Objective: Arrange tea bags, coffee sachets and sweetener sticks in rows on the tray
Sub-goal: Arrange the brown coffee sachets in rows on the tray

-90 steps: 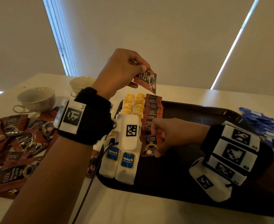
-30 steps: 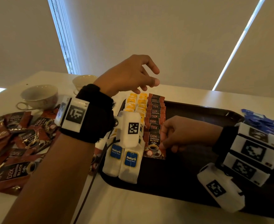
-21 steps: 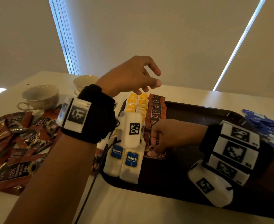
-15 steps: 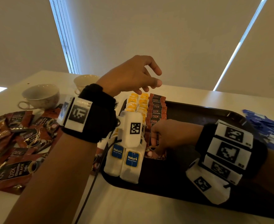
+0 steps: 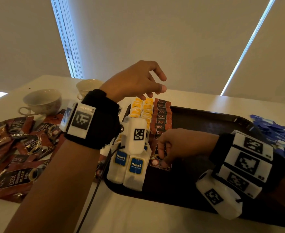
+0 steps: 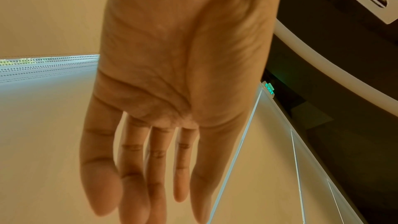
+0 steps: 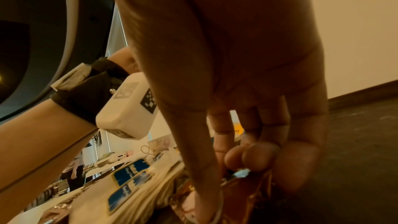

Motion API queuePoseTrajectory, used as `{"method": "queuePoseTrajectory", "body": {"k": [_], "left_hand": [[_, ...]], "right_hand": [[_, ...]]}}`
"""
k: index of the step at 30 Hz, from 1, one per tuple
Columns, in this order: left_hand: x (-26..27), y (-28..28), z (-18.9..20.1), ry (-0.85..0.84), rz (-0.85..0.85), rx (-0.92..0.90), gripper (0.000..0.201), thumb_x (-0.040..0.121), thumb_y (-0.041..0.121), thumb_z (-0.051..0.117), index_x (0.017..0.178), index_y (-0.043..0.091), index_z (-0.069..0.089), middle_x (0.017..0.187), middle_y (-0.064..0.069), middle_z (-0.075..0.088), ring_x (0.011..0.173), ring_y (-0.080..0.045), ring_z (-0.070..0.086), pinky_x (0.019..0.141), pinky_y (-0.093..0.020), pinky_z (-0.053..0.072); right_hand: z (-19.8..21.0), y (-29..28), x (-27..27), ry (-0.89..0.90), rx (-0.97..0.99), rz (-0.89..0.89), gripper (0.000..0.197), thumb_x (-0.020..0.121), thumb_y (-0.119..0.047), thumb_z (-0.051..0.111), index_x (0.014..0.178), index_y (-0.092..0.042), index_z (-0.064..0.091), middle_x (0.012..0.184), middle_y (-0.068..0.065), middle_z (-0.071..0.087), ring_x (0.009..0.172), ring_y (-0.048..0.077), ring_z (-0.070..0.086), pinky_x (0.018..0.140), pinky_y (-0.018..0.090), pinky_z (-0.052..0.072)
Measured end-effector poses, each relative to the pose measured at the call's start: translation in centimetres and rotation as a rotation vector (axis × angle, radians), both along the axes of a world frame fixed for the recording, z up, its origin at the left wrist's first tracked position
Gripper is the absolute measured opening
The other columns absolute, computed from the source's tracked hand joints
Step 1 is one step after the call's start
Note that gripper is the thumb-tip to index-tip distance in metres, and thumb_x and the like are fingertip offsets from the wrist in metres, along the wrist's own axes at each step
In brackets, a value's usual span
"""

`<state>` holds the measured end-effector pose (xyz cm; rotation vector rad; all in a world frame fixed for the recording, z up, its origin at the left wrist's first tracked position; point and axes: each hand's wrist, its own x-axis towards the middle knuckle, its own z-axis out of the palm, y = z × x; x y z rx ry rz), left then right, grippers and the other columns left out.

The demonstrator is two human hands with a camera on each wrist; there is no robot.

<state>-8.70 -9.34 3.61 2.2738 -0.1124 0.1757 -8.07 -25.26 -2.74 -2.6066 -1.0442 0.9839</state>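
A dark tray [image 5: 204,116] holds two rows of white tea bags [image 5: 136,167] with yellow and blue tags, and beside them one overlapping row of red-brown coffee sachets [image 5: 162,115]. My right hand [image 5: 162,153] is low over the near end of that row, its curled fingers and thumb pinching the nearest coffee sachet [image 7: 247,193]. The tea bags [image 7: 133,185] lie just left of it. My left hand [image 5: 162,84] hovers empty above the far end of the rows. Its fingers [image 6: 150,185] are relaxed and nearly straight.
Loose coffee sachets [image 5: 17,148] are heaped on the white table left of the tray. Two cups [image 5: 41,101] [image 5: 88,86] stand behind them. A pile of blue sweetener sticks [image 5: 276,132] lies right of the tray. The tray's right half [image 5: 197,182] is bare.
Three seconds ago my left hand held a coffee sachet above the row's far end; now it hovers there empty. My right hand has stayed at the nearest sachet, its fingers curling tighter on it.
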Motion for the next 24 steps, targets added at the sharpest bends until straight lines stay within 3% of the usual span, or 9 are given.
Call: {"method": "queuePoseTrajectory", "body": {"k": [9,15,18,20,22,24], "left_hand": [[0.3,0.2,-0.2,0.003,0.004,0.006,0.031,0.087,0.028,0.066,0.115,0.02,0.056,0.087,0.003,0.067,0.076,-0.009,0.066,0.064,-0.021,0.055],[0.5,0.4,-0.4,-0.006,0.006,0.009,0.03,0.087,0.027,0.066,0.115,0.02,0.055,0.089,0.001,0.067,0.077,-0.01,0.066,0.064,-0.021,0.055],[0.5,0.4,-0.4,-0.005,0.008,0.006,0.03,0.087,0.027,0.066,0.114,0.021,0.056,0.089,0.001,0.068,0.077,-0.01,0.066,0.063,-0.02,0.055],[0.6,0.4,-0.5,0.001,0.005,0.008,0.03,0.086,0.027,0.067,0.113,0.021,0.057,0.09,0.001,0.068,0.078,-0.011,0.067,0.062,-0.02,0.055],[0.7,0.2,-0.5,0.008,0.007,0.024,0.029,0.086,0.027,0.067,0.113,0.021,0.056,0.09,0.001,0.067,0.078,-0.01,0.067,0.06,-0.018,0.055],[0.7,0.0,-0.6,0.012,0.01,0.043,0.029,0.086,0.027,0.067,0.112,0.021,0.056,0.09,0.002,0.066,0.077,-0.009,0.066,0.059,-0.017,0.054]], "right_hand": [[0.1,0.2,0.5,-0.04,-0.003,0.025,0.02,0.081,-0.014,0.07,0.1,-0.014,0.063,0.075,-0.013,0.05,0.068,0.0,0.047,0.059,0.013,0.037],[1.2,-0.3,0.3,-0.048,0.074,0.032,0.018,0.082,-0.013,0.069,0.084,-0.026,0.056,0.077,-0.011,0.051,0.07,0.001,0.049,0.067,0.015,0.043],[3.4,-1.3,0.0,-0.075,0.211,-0.023,0.017,0.08,-0.017,0.07,0.083,-0.027,0.056,0.081,-0.003,0.06,0.07,0.004,0.056,0.074,0.024,0.048],[5.2,-2.4,-0.1,-0.095,0.392,-0.078,0.016,0.075,-0.019,0.074,0.084,-0.024,0.062,0.083,0.003,0.066,0.069,0.008,0.06,0.072,0.027,0.05],[6.8,-3.6,-0.2,-0.095,0.57,-0.129,0.021,0.066,-0.028,0.076,0.084,-0.023,0.066,0.08,0.001,0.068,0.064,0.004,0.061,0.062,0.017,0.052],[7.5,-4.9,0.2,-0.073,0.685,-0.167,0.031,0.056,-0.042,0.073,0.081,-0.025,0.068,0.076,-0.005,0.069,0.063,0.002,0.063,0.056,0.014,0.05]]}}
